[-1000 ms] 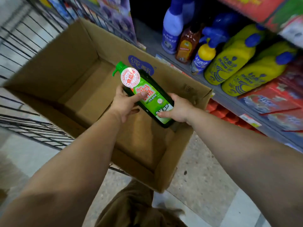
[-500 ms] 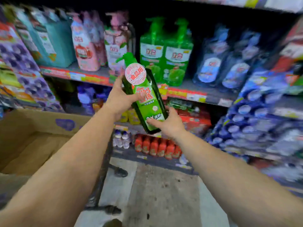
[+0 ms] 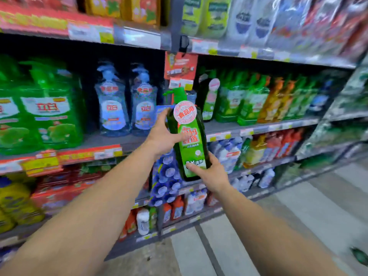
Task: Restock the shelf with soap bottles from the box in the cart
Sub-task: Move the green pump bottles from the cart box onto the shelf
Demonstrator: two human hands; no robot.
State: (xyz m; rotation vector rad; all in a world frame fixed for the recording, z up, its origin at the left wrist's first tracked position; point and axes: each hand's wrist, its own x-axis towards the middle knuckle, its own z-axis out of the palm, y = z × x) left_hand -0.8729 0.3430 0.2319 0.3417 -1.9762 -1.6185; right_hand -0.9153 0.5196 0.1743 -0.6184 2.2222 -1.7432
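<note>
Since a second ago the green soap bottle has come up out of the cardboard box and now sits in front of the store shelving; the box and cart are no longer in view, and the view has turned to face the shelves.

Both bare hands hold the bottle in mid-air. Its long axis runs nearly upright, leaning slightly so the top tilts to the left. The green pump head is at the top, its nozzle pointing left, and the base points down toward the floor. The label faces the camera, with a round pink-and-white sticker near the neck.

The left hand grips the upper half from the left side, fingers wrapped behind the bottle and thumb pressed across the front label. The right hand grips the bottom from the right, thumb on the lower label and fingers curled under the base.

The bottle is held just in front of the middle shelf, at the gap beside a row of similar green bottles standing upright to its right. Two clear pump bottles stand on the same level to its left, with large green refill jugs farther left. A red hanging tag is above the pump head.
</note>
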